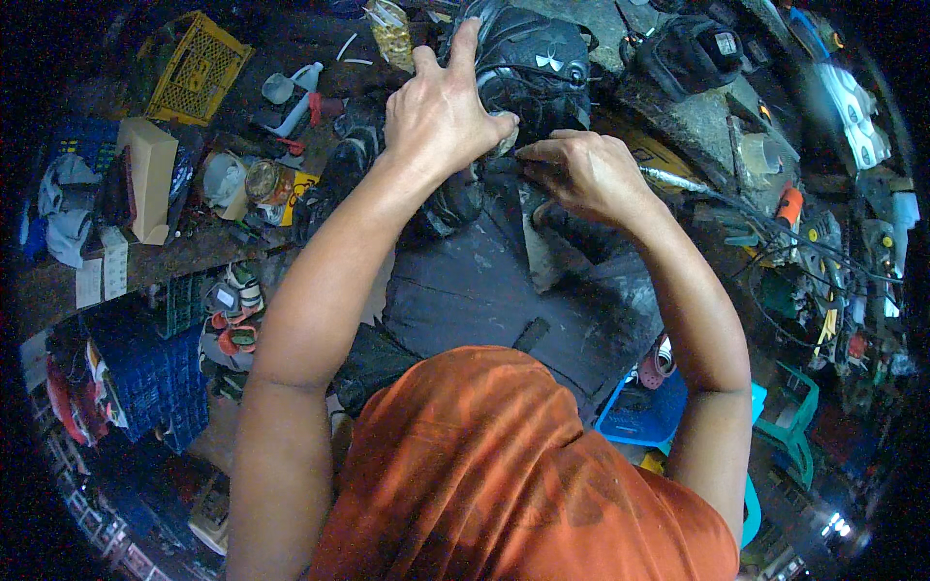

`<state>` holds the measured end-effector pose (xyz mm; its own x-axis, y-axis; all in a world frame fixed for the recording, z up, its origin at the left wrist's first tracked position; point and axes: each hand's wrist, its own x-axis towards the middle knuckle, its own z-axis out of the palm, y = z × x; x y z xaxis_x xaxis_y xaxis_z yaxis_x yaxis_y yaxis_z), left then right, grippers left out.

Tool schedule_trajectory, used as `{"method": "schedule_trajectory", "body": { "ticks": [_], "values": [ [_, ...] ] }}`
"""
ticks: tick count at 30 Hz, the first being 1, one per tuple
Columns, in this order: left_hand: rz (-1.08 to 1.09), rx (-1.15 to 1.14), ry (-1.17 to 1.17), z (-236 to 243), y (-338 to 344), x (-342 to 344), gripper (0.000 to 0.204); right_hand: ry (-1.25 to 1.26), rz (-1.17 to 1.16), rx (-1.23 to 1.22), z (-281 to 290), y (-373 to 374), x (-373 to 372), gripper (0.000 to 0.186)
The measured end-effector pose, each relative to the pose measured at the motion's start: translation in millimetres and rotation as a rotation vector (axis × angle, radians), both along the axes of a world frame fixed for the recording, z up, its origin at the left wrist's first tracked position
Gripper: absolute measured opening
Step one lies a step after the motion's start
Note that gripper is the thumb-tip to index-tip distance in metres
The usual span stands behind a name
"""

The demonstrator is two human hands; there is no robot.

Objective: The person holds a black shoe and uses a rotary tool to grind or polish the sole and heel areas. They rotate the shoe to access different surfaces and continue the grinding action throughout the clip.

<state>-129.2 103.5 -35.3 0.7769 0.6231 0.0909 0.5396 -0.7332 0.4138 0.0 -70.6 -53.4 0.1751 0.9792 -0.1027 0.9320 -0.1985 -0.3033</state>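
A black backpack (542,44) with a small pale emblem lies ahead of me at the top centre. My left hand (436,116) reaches over its left side, with the index finger stretched forward and the thumb held out to the right. Close to the thumb, my right hand (586,172) is closed, its fingertips pinched together at the near edge of the black material. What sits in that pinch is too small to make out. Dark grey cloth (465,286) spreads between my forearms, below both hands.
On the left stand a yellow crate (199,73), a white jug (294,102), a cardboard box (150,184) and a jar (266,181). A black bag-like object (688,58), an orange-handled tool (790,205) and loose cables crowd the right. Blue tub (635,412) lies below.
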Motion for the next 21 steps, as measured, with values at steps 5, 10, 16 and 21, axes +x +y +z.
{"method": "schedule_trajectory", "body": {
  "ticks": [5,10,16,21],
  "values": [
    [-0.025,0.03,-0.019,1.7,1.0,-0.8,0.113,0.058,0.008,-0.066,4.0,0.0,0.8,0.028],
    [-0.056,0.093,-0.033,4.1,2.1,-1.7,0.112,0.111,0.023,-0.02,4.0,-1.2,-1.8,0.028],
    [-0.103,0.122,-0.042,3.6,-0.4,-2.3,0.111,0.154,-0.024,-0.056,0.0,-3.2,-4.3,0.029],
    [-0.126,0.1,-0.074,-2.0,0.4,-4.8,0.111,0.154,-0.021,-0.088,-0.1,-3.9,-7.7,0.028]
  ]
}}
